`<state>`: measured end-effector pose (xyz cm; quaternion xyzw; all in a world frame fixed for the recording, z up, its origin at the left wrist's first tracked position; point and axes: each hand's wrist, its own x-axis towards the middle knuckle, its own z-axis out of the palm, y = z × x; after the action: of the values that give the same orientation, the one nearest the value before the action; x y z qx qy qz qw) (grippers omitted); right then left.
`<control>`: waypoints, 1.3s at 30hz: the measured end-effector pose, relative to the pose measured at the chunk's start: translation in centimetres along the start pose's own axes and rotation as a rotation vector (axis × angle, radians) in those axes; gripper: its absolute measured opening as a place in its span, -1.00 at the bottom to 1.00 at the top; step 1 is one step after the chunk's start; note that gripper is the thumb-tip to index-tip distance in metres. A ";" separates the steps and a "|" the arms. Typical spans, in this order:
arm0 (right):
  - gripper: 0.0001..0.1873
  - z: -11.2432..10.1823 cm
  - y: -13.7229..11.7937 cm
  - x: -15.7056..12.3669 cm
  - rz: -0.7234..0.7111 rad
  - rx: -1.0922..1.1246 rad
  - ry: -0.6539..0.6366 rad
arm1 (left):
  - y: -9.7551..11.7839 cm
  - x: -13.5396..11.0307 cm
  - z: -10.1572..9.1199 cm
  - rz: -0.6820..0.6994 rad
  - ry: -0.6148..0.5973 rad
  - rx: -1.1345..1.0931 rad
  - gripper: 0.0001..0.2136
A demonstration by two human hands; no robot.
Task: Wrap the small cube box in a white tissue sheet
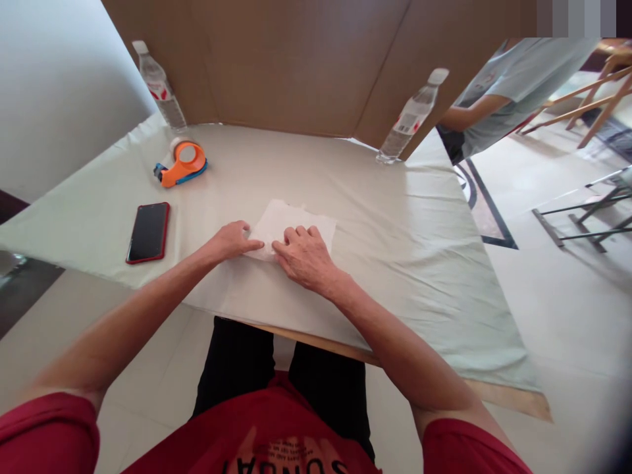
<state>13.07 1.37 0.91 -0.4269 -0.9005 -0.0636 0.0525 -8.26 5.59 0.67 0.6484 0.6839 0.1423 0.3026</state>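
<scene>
A thin white sheet [276, 220], looking like tissue or soft paper, lies on the cloth-covered table in front of me. At its left edge, my left hand [232, 240] rests with the thumb stretched out over the sheet, apart from the fingers. My right hand [306, 257] is on top of the sheet near its middle, its fingers curled and the thumb close to the index finger, pinching at the surface. Part of the sheet is hidden under the right hand.
An orange tape dispenser [187, 163] and a red-cased phone [148, 232] lie to the left. Water bottles stand at the back left [160, 89] and back right [412, 118], against a cardboard screen [296, 66]. Beyond it, at right, is another person [518, 85].
</scene>
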 end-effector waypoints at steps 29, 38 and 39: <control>-0.53 -0.5 2.3 -2.7 0.236 0.467 0.274 | 5.4 -1.8 1.8 0.158 -0.173 -0.379 -0.82; -0.23 0.7 3.8 -8.5 0.737 0.761 0.007 | 4.3 -1.6 3.6 0.365 0.047 0.040 -0.64; -0.18 0.9 3.6 -8.2 0.741 0.776 0.005 | 4.1 -1.6 3.7 0.355 0.045 0.031 -0.63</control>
<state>20.96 -2.50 -0.98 -0.6654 -0.6467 0.2955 0.2276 -2.84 3.77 0.56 0.7601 0.5675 0.1976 0.2474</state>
